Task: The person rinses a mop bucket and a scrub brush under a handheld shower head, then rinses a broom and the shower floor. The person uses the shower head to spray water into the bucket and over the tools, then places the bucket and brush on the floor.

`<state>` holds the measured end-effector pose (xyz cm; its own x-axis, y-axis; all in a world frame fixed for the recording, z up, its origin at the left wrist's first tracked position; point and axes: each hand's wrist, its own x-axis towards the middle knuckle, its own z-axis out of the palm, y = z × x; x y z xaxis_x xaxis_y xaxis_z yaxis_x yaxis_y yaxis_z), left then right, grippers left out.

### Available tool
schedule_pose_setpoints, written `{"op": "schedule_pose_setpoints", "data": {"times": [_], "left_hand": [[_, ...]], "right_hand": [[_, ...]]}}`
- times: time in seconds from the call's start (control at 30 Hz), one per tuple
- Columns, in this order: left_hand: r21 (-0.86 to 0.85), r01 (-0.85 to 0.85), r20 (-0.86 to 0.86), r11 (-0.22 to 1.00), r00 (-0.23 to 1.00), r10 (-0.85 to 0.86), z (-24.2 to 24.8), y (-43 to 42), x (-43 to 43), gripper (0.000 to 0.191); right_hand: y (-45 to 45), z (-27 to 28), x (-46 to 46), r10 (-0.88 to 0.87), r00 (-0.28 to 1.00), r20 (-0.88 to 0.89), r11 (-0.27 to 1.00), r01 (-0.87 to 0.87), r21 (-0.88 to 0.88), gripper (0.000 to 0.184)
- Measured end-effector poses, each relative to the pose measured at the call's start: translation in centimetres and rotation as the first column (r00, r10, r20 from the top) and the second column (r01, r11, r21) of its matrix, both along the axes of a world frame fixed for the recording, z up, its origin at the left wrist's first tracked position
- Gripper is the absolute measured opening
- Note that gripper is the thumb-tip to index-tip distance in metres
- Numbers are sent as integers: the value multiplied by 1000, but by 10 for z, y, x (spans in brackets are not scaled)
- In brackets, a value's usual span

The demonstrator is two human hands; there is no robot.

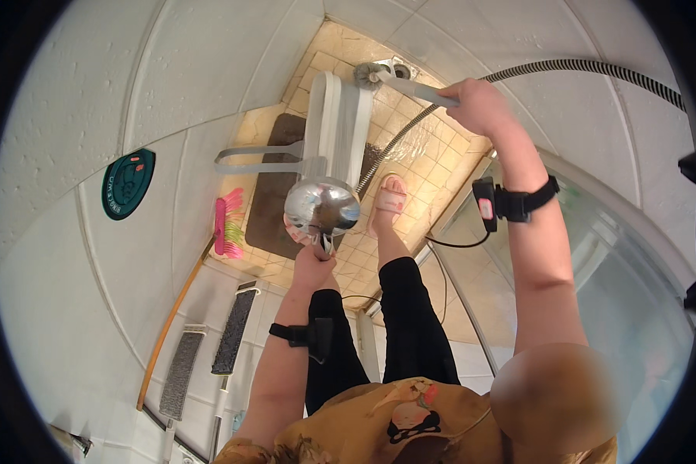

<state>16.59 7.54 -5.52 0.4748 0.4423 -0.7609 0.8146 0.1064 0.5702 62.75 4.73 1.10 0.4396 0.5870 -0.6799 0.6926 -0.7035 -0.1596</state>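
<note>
My left hand (315, 268) grips the handle of a chrome shower head (322, 206), whose spray face is turned away from me. A ribbed metal shower hose (406, 129) runs up from behind it and off to the right. My right hand (477, 105) holds the grey and white handle of a round cleaning brush (369, 76). The brush's grey bristles are beside the floor drain (402, 71) and near the far end of a white plastic basin or bucket (325, 116) lying on the tiles. A grey looped handle (259, 159) sticks out to its left.
A dark mat (274, 214) lies under the basin on wet floor tiles (423, 151). A pink broom (227, 226) and flat mops (235, 330) stand at the left. Sliding glass door (609, 278) is at the right. My slippered foot (391, 197) is near the hose.
</note>
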Motion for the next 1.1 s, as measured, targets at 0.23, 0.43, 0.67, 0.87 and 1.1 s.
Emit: {"op": "schedule_pose_setpoints", "data": {"times": [0.23,0.43,0.67,0.87,1.1], "left_hand": [[-65,-97,67,993,993,101,-6,-7,-7,20],[-116,-70,-14,991,998,69,-1,4,-3,12],[-151,-99,-56,984,994,92,4,-2,7,11],[-88,28,63,996,998,-23,15,-6,40,21],[-53,113,188,992,977,-102,25,-41,89,38]], "right_hand": [[24,-85,-73,-100,994,47,984,106,-140,25],[-29,-8,-97,-246,969,36,968,244,65,37],[-18,-72,-127,-264,964,-27,961,266,76,41],[-73,-53,-201,-669,445,-595,485,868,103,54],[-80,-18,-273,-663,659,-355,556,751,357,52]]}}
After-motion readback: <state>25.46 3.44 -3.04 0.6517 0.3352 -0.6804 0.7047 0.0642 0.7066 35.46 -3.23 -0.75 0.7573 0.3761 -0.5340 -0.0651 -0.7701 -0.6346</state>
